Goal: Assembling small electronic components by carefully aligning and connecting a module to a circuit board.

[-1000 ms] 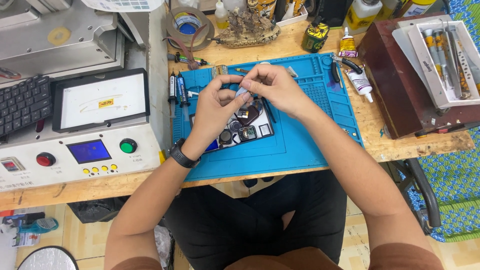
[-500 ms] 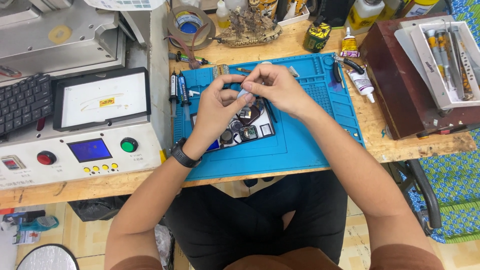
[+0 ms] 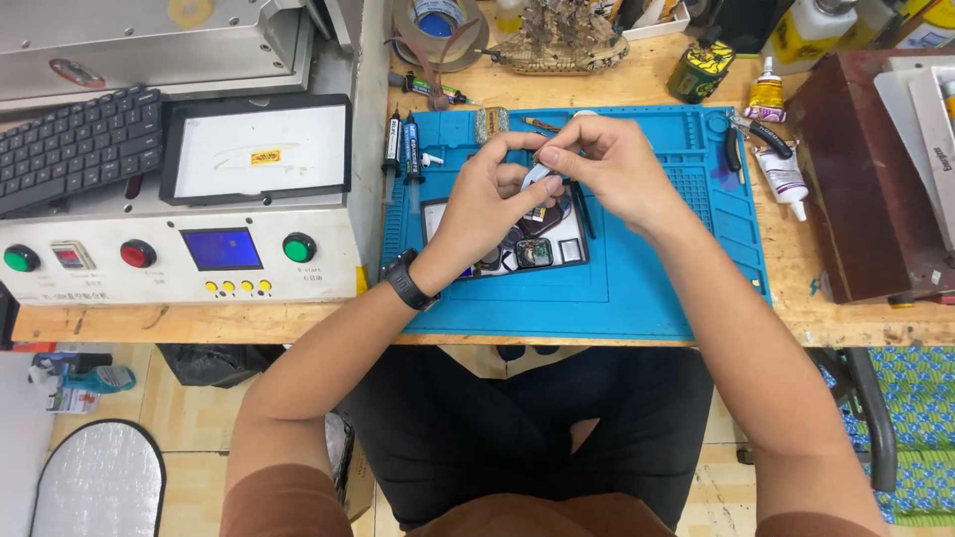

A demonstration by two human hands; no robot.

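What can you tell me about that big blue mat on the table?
The blue mat looks like soft rubber and lies flat on the wooden table, reaching its front edge. Small moulded pockets and ridges run along its top and right side. A tray of small parts sits on it, and both hands work just above.

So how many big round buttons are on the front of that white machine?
3, all on the white machine's front panel: a green button at the far left, a red button left of the blue screen, and a second green button right of it.
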